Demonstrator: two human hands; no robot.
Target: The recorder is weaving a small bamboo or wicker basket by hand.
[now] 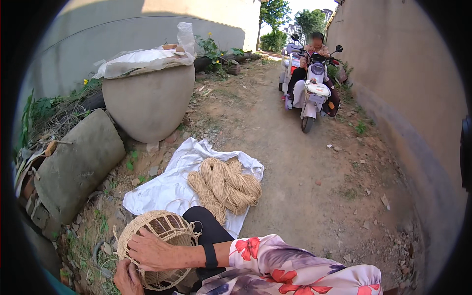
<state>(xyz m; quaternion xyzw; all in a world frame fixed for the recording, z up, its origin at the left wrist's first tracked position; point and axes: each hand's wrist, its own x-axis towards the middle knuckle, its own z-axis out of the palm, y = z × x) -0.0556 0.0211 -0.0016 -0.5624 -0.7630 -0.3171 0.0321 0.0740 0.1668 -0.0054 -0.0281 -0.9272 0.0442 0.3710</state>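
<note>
A round woven basket [169,222] of pale cord over a darker inside lies tilted in my lap. My right hand [153,250] reaches across it from the right, fingers bent over the woven side and gripping it. Lower down, my left hand [129,279] pinches at the basket's near left edge; its fingertips are partly hidden. Loose cord ends stick out from the weave. Just beyond my dark-clothed knee, bundles of tan cord [223,184] lie on a white plastic sheet [157,192].
A large grey clay vat [150,98] covered with plastic stands at the left, near a toppled curved grey piece [81,164]. Up the dirt path, a person sits on a white three-wheeler [312,91]. A plastered wall [408,64] runs along the right.
</note>
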